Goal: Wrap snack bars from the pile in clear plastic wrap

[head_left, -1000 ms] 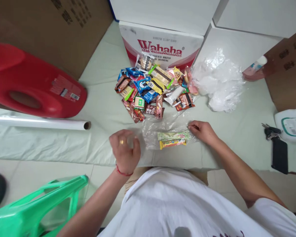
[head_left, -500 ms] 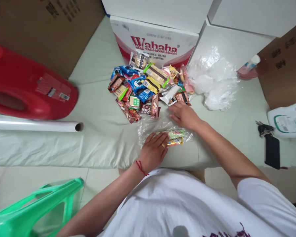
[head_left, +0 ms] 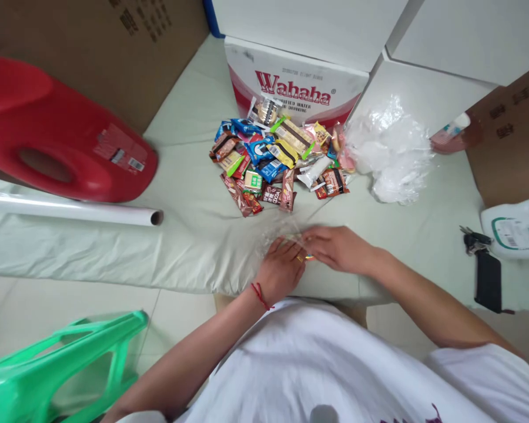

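Note:
My left hand (head_left: 283, 271) lies flat, fingers stretched, pressing on a clear plastic bag (head_left: 270, 236) near the front edge of the cloth-covered table. Beside it, my right hand (head_left: 341, 249) pinches the bag's right side and draws the film over towards the left fingers. Wrapped snacks inside the bag are mostly covered by both hands; only a small bit of coloured wrapper shows between them. Just beyond my hands is a heap of wrapped snacks (head_left: 271, 169) in blue, yellow, brown and red packets.
Crumpled clear plastic bags (head_left: 390, 155) lie right of the heap, before a Wahaha carton (head_left: 295, 79). At left are a red jug (head_left: 66, 138) and a white roll (head_left: 70, 210). Keys (head_left: 474, 241) and a white bottle (head_left: 518, 229) are at right. A green stool (head_left: 66, 364) stands below.
My right hand has come back from the near edge of the snack heap to the bag and folded its right side leftward over the snacks. My left hand stays pressed on the bag.

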The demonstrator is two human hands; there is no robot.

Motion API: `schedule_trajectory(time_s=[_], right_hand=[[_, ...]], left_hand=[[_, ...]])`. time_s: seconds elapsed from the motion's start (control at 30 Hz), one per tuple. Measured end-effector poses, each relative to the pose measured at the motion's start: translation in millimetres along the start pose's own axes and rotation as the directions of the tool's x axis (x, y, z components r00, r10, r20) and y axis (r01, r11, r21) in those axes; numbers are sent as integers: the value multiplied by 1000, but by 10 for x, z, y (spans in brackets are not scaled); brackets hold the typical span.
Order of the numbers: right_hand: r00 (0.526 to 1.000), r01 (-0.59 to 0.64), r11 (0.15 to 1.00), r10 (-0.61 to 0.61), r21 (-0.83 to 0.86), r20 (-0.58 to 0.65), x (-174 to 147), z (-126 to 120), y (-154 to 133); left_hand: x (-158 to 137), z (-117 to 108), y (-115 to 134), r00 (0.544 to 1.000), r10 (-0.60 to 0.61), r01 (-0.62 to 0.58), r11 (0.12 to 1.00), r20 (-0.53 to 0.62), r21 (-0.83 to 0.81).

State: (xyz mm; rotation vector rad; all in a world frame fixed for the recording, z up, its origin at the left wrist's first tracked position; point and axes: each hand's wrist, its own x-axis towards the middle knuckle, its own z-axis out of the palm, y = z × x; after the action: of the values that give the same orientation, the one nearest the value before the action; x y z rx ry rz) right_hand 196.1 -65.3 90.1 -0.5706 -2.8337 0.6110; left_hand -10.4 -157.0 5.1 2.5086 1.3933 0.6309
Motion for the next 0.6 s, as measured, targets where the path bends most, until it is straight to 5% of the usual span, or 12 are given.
schedule_trajectory(time_s=[0.23, 0.3, 0.37, 0.47, 0.6], right_hand=[[998, -14, 999, 12, -28, -60, -267, 651, -62], [999, -34, 998, 32, -47, -30, -251, 702, -64], [999, -20, 996, 23, -88, 30, -215, 696, -98], [991, 15, 988, 6, -157, 130, -160, 629, -167], [983, 56, 985, -26, -162, 180, -127, 529, -199]], left_hand=[[-275, -118, -213, 967, 94, -148, 964, -237, -222], [-361, -214, -309, 939, -11, -80, 965, -344, -249], [-386, -305, -417, 888, -200, 120, 970, -414, -212], [-305, -394, -582, 846, -424, 378, 904, -323, -200], [-227, -439, -760, 910, -411, 336, 814, -61, -474]])
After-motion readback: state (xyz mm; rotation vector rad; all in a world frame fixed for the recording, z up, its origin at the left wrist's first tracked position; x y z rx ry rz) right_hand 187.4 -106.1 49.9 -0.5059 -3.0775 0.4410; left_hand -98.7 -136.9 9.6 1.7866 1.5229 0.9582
